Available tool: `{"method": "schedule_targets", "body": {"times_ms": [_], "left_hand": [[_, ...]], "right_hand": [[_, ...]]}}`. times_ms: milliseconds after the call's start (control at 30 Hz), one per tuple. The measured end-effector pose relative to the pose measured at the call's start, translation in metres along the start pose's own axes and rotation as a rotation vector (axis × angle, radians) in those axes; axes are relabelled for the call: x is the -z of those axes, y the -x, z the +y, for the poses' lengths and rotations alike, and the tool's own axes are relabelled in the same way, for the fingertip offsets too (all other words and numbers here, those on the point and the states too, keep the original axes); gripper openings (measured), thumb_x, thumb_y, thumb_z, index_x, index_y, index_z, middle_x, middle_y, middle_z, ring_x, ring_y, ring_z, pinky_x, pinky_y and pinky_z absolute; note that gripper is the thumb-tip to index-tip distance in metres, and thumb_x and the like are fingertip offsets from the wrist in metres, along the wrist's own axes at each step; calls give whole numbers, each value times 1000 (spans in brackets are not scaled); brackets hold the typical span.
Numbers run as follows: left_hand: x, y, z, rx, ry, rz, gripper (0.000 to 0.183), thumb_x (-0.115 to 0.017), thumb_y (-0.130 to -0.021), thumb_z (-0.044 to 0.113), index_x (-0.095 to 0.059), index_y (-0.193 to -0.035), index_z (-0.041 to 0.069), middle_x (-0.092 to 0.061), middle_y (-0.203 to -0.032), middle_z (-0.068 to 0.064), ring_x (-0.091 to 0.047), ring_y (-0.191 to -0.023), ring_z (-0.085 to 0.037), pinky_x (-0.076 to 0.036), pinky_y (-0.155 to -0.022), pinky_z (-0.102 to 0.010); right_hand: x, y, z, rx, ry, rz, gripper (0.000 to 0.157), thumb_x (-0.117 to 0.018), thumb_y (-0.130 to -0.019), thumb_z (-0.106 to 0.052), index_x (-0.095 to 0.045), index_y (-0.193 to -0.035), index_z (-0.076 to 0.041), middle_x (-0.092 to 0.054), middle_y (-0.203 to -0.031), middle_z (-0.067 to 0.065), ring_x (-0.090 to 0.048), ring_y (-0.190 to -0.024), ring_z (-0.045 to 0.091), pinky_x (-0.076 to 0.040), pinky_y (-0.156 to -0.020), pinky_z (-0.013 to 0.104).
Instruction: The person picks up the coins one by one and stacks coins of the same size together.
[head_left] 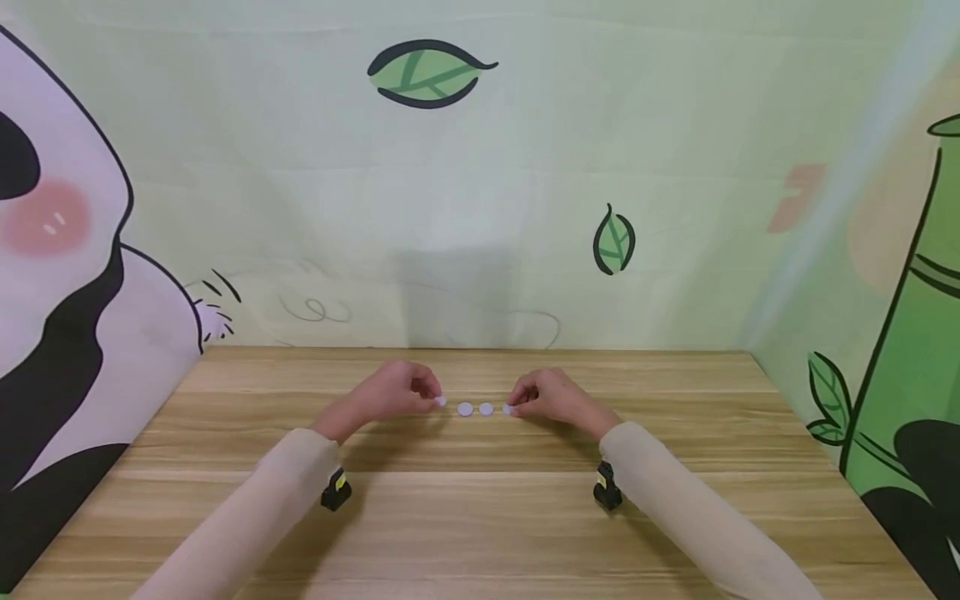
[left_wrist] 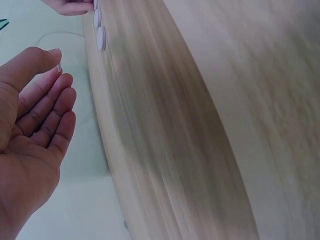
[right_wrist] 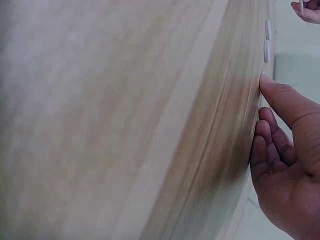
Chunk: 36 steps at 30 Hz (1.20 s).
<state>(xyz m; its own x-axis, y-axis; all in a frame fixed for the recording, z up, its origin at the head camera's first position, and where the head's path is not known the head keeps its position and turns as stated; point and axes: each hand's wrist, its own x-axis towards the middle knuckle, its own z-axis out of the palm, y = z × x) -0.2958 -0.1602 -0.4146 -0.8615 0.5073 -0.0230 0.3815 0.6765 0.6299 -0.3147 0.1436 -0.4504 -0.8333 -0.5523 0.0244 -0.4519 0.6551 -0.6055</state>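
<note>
My left hand [head_left: 392,390] pinches a small white disc [head_left: 441,402] between thumb and index finger. In the left wrist view that disc [left_wrist: 59,67] shows edge-on, raised off the wooden table. Two more white discs, one at the left [head_left: 465,409] and one beside it [head_left: 486,409], lie flat in a row between the hands. At the row's right end, my right hand [head_left: 553,397] holds another white disc [head_left: 507,409] by its edge, low at the tabletop. The right thumb covers most of this disc [right_wrist: 263,72] in the right wrist view.
The wood-grain table [head_left: 480,533] ends at a pale green printed backdrop [head_left: 480,183] close behind the hands. Printed side panels with a panda [head_left: 60,292] and bamboo [head_left: 915,358] flank it. Black wrist cameras hang under both sleeves.
</note>
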Motion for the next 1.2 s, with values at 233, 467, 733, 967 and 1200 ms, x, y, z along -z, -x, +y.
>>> {"method": "schedule_targets", "body": {"times_ms": [233, 467, 733, 967, 1200], "left_hand": [[-4, -6, 6, -17, 10, -12, 5, -78, -89, 12, -74, -91, 12, -70, -87, 3, -62, -83, -12, -54, -76, -29], [-7, -11, 8, -32, 14, -11, 5, -79, -87, 11, -74, -89, 11, -70, -86, 3, -62, -81, -12, -53, -74, -29], [-9, -14, 14, -66, -2, 0, 4, -78, -86, 10, -74, -88, 11, -70, -85, 3, -60, -81, -12, -51, -73, -28], [-14, -19, 17, -101, -34, 13, 5, -79, -87, 14, -75, -87, 11, -69, -83, 5, -58, -80, -11, -50, -73, -28], [-17, -23, 19, -114, -18, 9, 6, -80, -87, 15, -75, -88, 12, -70, -84, 5, -59, -80, -11, -50, -73, -28]], "right_hand": [[-1, 0, 0, -4, -6, 4, 5, -81, -88, -14, -78, -92, -13, -69, -82, -6, -56, -75, 8, -49, -69, 23], [0, 1, -1, -1, -10, 5, 5, -81, -88, -14, -78, -92, -13, -69, -82, -6, -56, -74, 8, -49, -68, 23], [0, 0, -1, -2, -11, -1, 5, -81, -88, -15, -78, -92, -13, -70, -83, -6, -57, -75, 7, -49, -69, 23], [-1, -1, 2, 0, 16, 4, 4, -81, -89, -17, -78, -92, -16, -70, -83, -9, -57, -75, 6, -49, -71, 23], [-1, -1, 4, 2, 11, 8, 4, -81, -88, -18, -78, -91, -16, -70, -82, -8, -57, -75, 6, -49, -71, 23]]}}
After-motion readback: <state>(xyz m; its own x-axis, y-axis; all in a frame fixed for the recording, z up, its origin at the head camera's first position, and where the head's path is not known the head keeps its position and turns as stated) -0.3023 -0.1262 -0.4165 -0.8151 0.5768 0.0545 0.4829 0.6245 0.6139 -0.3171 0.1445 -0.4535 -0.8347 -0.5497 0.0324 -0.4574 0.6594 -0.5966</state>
